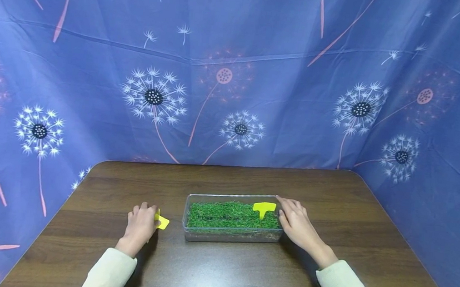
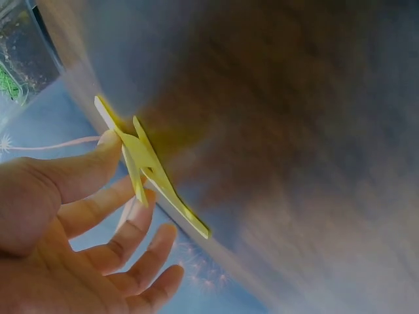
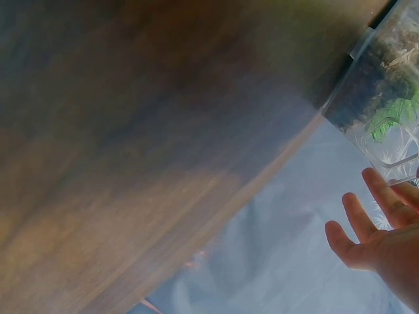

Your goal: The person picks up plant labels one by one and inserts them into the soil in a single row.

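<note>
My left hand (image 1: 139, 227) is left of the planter, pinching yellow T-shaped plant labels (image 1: 162, 222) between thumb and fingers. The left wrist view shows the labels (image 2: 147, 160) overlapping, at least two of them, just above the wooden table; the other fingers are loosely bent. A clear rectangular planter (image 1: 231, 240) holds green grass (image 1: 219, 215) over dark soil. One yellow plant label (image 1: 264, 207) stands upright in the grass near its right end. Against that end rests my right hand (image 1: 300, 225), fingers fairly straight at the rim; the right wrist view partly cuts off the fingers.
The brown wooden table (image 1: 218, 274) carries the planter near its middle. Behind and beside it hangs a blue cloth (image 1: 275, 97) with a dandelion print. The table's far edge lies a short way behind the planter.
</note>
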`<state>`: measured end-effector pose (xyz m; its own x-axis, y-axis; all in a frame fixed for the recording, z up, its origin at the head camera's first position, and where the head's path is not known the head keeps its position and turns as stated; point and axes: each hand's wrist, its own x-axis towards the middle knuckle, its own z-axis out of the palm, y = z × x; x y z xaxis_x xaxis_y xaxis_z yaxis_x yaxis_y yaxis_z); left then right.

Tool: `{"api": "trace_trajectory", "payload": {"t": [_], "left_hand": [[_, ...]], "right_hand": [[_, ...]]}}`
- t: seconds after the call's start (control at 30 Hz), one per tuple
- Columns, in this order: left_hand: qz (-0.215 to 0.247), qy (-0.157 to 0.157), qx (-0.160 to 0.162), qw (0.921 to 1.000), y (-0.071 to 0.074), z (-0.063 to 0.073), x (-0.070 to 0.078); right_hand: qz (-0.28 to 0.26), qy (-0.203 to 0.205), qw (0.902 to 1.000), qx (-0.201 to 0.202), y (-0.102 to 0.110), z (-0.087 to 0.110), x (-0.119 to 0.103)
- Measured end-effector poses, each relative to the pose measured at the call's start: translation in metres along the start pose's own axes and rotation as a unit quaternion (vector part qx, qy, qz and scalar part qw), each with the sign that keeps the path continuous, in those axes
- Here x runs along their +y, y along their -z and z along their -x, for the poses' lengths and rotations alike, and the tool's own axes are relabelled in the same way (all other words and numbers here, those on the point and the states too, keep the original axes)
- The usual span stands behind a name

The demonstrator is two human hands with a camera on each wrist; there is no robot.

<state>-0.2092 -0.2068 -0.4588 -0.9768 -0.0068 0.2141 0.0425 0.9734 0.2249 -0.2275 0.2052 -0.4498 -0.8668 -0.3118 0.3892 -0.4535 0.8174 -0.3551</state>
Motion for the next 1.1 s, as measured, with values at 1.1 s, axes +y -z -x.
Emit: {"api": "trace_trajectory", "payload": {"t": [1.1], "left_hand": [[0.018,-0.01,-0.008,0.9998,0.015,-0.001,-0.006]], "right_hand": [[0.01,0.013,0.9998,0.011,0.0,0.0,0.001]]}}
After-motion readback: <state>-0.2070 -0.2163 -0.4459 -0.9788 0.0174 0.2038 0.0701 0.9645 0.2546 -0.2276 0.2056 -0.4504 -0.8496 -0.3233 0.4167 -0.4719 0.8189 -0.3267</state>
